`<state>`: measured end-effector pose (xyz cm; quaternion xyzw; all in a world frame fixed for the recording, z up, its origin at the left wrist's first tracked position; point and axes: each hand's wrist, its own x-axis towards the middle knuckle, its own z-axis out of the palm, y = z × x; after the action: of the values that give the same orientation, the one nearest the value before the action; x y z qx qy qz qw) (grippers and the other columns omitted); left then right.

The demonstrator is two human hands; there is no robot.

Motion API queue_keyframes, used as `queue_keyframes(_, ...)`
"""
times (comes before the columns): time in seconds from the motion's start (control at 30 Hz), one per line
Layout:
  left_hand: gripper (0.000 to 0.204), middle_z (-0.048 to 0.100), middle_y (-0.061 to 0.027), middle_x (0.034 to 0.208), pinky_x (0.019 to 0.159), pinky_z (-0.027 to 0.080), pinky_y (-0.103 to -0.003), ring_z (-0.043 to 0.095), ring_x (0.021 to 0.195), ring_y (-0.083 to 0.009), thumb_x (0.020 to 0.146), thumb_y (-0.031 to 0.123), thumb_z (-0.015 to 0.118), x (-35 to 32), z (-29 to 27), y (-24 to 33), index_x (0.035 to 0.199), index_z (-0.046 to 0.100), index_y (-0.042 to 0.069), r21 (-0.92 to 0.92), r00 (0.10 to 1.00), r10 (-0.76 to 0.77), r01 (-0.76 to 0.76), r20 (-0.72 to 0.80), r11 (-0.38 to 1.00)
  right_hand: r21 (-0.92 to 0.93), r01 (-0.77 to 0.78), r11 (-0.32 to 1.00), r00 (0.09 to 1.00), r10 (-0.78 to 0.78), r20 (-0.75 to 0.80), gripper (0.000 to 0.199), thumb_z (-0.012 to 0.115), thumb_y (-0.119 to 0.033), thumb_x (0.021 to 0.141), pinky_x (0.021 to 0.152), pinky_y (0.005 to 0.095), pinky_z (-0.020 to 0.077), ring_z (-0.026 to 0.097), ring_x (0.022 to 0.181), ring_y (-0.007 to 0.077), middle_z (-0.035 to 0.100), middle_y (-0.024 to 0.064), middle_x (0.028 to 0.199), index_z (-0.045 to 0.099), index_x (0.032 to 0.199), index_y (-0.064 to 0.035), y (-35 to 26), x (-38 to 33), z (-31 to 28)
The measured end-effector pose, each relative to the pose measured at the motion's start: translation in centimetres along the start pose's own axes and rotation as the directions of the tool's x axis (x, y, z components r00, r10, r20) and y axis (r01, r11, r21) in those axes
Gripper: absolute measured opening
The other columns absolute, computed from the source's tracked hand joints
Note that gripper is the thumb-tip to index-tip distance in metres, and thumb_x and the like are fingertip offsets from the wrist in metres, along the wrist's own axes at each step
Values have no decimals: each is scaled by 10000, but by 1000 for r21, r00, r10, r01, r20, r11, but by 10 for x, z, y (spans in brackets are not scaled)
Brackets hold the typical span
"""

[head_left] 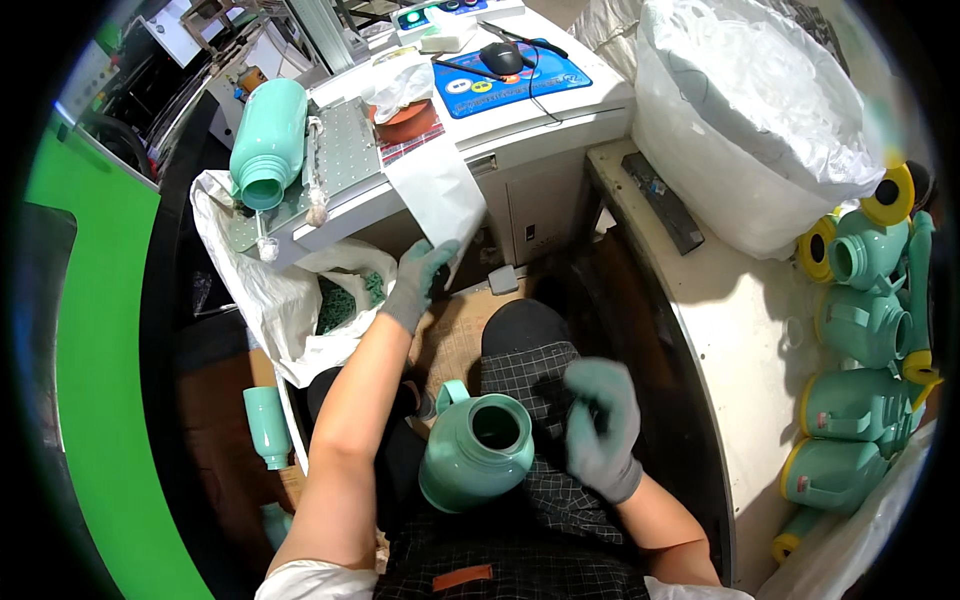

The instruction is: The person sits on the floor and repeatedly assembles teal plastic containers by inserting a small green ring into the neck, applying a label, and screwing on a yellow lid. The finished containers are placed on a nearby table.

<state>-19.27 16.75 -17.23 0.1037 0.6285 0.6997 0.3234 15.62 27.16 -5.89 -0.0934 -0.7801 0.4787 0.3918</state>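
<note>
A glossy mint-green jug [475, 455] with a side handle sits on my lap, its round mouth uncovered and facing up. My left hand [420, 285], in a grey-and-green work glove, reaches forward with its fingers closed at the lower part of a white paper sheet [438, 195] that hangs over the counter's front edge. To the right of the jug, apart from it, is my right hand [605, 430] in a matching glove. Its fingers are curled in and slightly blurred; whatever they may hold is hidden.
Another mint-green jug body [272, 140] lies on the counter at left. Beneath it hangs a white sack [265, 290] with green scraps. A blue mat [510, 80] bears a black mouse. At right are a large bag [745, 130] of white parts and several yellow-trimmed jugs [840, 475].
</note>
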Motion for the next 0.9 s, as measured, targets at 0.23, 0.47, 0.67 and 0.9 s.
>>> queue_keyframes(0.23, 368, 673, -71, 1090, 866, 534, -289, 650, 975, -154, 909, 61, 593, -142, 30, 56, 1261, 587, -44, 32, 960, 131, -143, 248, 989, 451, -565, 691, 825, 492, 279, 805, 793, -120, 865, 670, 226, 501, 570, 745, 50, 585, 173, 1341, 364, 1524, 54, 7, 76, 34)
queue_keyframes(0.47, 528, 594, -136, 1322, 1028, 486, -363, 571, 1241, -241, 875, 190, 785, -164, 65, 78, 1315, 590, -26, 435, 768, 620, -509, -161, 743, 476, -732, 488, 681, 498, 537, 396, 685, -89, 956, 789, 264, 572, 690, 888, 115, 712, 124, 1111, 591, 1309, 63, 42, 94, 66)
queue_keyframes(0.67, 387, 644, -40, 1137, 1130, 348, -561, 567, 1180, -300, 743, 263, 840, -150, 75, 111, 1085, 686, 167, 880, 469, 801, -452, 373, -146, 480, -593, 646, 801, 410, 437, 417, 655, -87, 990, 843, 260, 550, 650, 953, 91, 703, 99, 1104, 563, 1371, 58, 40, 83, 79)
queue_keyframes(0.9, 212, 660, -5, 1049, 1141, 339, -578, 590, 1102, -279, 775, 235, 803, -153, 70, 96, 935, 688, 157, 856, 470, 819, -515, 329, -48, 428, -578, 695, 803, 388, 453, 396, 655, -97, 1002, 858, 255, 541, 648, 938, 98, 680, 63, 1047, 569, 1359, 51, 31, 82, 80)
